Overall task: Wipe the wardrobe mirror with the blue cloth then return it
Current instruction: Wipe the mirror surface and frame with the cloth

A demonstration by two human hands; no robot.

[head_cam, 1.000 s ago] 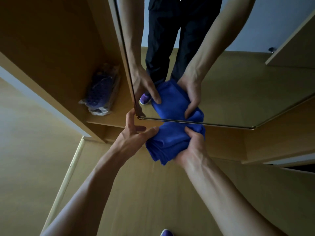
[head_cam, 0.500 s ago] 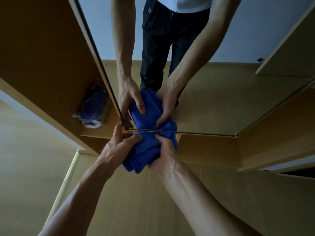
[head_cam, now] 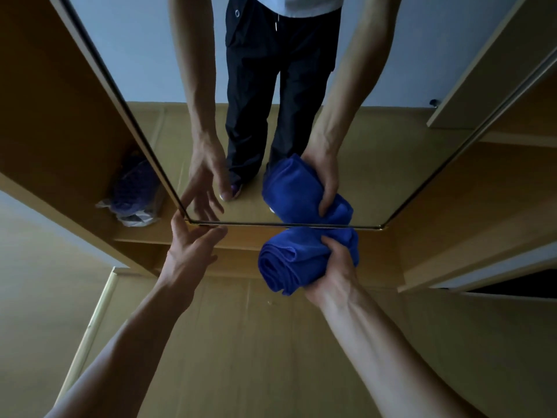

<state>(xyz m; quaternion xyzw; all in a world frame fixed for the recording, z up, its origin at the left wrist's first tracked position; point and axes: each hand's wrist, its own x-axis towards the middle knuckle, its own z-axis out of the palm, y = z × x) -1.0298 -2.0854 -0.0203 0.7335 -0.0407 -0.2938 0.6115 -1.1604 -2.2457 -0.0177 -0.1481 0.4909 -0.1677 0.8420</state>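
The right hand (head_cam: 334,267) has its grip curled round the bunched blue cloth (head_cam: 289,260) at the mirror (head_cam: 391,161)'s bottom edge, the left hand (head_cam: 190,251) spread empty near its corner, and so wadded, the cloth may only streak.

The light is dim, cool and even, with soft-edged shadows. The brightest patch is the pale bluish wall reflected in the tall metal-edged wardrobe mirror (head_cam: 407,146). The tan wooden wardrobe side panel (head_cam: 45,101) sinks to dark brown at upper left. Straight edges bow near the borders from the wide lens. The rolled blue microfibre cloth (head_cam: 289,263) is sharp; the clear plastic bag of purple stuff (head_cam: 132,194) is murky, perhaps slightly out of focus.
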